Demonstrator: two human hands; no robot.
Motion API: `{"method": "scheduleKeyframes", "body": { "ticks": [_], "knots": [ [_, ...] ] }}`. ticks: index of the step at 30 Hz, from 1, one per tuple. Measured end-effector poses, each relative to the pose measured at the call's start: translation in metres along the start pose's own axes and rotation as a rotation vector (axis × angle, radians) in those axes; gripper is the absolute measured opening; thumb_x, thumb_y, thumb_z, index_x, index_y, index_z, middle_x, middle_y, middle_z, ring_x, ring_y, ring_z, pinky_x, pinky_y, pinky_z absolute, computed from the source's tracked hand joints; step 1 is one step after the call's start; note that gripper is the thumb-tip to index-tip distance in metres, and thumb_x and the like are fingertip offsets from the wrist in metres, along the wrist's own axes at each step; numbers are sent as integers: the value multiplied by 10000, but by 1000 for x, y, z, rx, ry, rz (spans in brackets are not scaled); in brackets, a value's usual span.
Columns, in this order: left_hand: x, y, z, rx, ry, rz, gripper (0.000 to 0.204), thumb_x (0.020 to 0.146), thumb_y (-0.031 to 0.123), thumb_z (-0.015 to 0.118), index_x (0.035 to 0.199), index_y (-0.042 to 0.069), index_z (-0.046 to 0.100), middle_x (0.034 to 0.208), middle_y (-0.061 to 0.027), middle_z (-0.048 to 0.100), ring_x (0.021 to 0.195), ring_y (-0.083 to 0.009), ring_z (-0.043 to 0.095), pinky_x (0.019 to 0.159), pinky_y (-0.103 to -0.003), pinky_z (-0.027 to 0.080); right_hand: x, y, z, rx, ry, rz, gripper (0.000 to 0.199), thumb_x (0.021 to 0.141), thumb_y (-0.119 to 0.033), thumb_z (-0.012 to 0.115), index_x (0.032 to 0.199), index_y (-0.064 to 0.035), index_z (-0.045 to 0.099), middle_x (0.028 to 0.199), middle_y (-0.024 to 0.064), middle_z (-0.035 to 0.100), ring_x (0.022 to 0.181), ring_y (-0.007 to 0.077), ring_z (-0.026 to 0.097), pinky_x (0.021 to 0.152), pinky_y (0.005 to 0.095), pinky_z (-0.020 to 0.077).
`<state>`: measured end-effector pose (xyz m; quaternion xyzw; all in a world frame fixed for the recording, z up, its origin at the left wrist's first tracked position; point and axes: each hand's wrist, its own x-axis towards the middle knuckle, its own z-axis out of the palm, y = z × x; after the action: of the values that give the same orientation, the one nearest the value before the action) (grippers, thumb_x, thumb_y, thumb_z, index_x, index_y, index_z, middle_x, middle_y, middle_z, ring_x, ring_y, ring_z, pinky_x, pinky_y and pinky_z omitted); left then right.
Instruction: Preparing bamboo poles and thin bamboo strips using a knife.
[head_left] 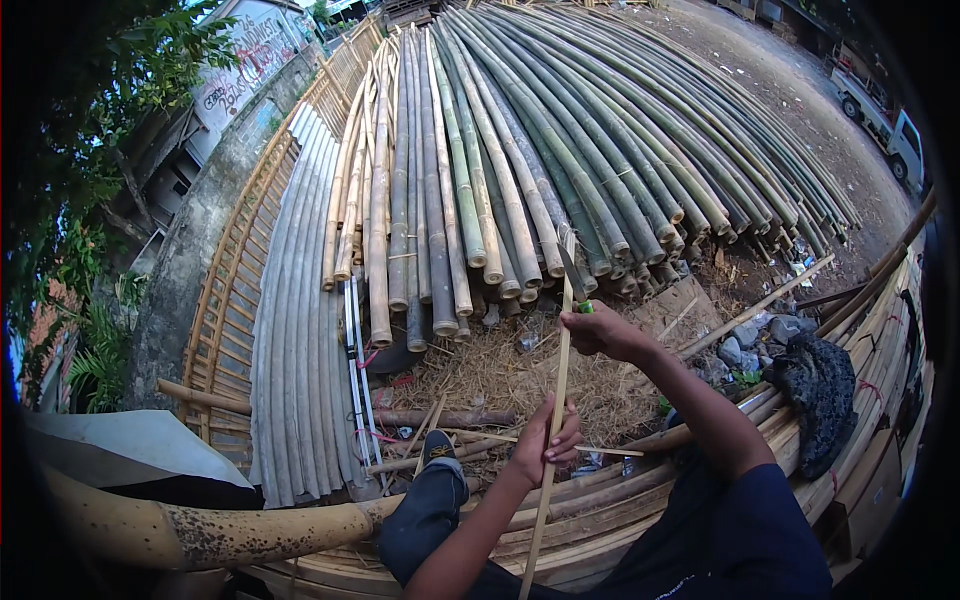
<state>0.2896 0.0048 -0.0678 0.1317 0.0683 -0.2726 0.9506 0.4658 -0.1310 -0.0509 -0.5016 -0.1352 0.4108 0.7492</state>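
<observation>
A long, pale bamboo strip (563, 372) stands at a slant in front of the seated person, its lower end running out of view past the lap and its upper end reaching toward the pile of bamboo poles (500, 190). The left hand (543, 445) grips it partway along, fingers wrapped around the strip. Above, the right hand (605, 332) has its fingers curled around the green handle of a knife (573, 272), whose blade points up right beside the strip's upper part; whether the edge touches it cannot be told. The main risk, I judge, is the blade skidding down toward the left hand, which lies on the same line below it; a hard push or a knot in the bamboo could cause that. An edge biting too deep might also split the strip off course, and a loose left grip could let it twist, leaving splinters in the skin. Dry shavings (480, 375) cover the ground beyond the shoe (438, 450), so a dropped knife might be awkward to pick out. Farther out, a dark cloth (815, 400) lies over stacked strips on the right, and a corrugated sheet (300, 330) leans along the left
</observation>
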Motion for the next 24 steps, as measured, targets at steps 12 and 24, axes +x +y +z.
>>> {"method": "scheduleKeyframes", "body": {
  "ticks": [12, 24],
  "knots": [
    [11, 18, 0, 246, 253, 292, 225, 965, 289, 479, 886, 80, 448, 499, 28, 321, 341, -37, 274, 325, -175, 226, -4, 10, 6, -1435, 201, -104, 318, 809, -322, 584, 761, -12, 638, 658, 212, 595, 670, 408, 594, 633, 479, 477],
    [10, -5, 8, 389, 383, 385, 212, 969, 272, 474, 859, 97, 427, 485, 25, 310, 329, -53, 270, 312, -188, 225, -1, 22, 0, -1665, 59, -379, 169, 683, -226, 589, 644, -66, 627, 629, 177, 588, 633, 376, 595, 619, 477, 481]
  ]
}}
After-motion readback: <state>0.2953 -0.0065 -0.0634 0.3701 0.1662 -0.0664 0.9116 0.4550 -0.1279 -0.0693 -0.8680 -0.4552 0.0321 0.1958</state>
